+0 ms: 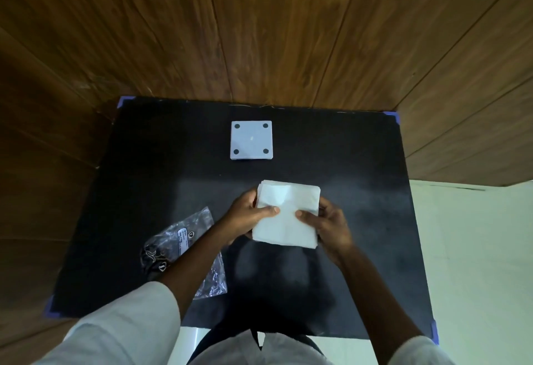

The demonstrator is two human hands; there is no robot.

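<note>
A stack of white paper napkins (288,214) is held above the middle of the black table mat (360,220). My left hand (248,214) grips the stack's left edge, thumb lying on top. My right hand (328,223) grips the right edge the same way, thumb on top and fingers underneath. The two thumbs point toward each other across the top sheet. A white square plate with four dark round spots at its corners (251,140) lies flat farther back on the mat, apart from the hands.
A crumpled clear plastic bag with a white label (184,246) lies on the mat at the left, partly under my left forearm. Blue tape marks the mat's corners. Wooden panels rise behind and to the left; pale floor shows at right.
</note>
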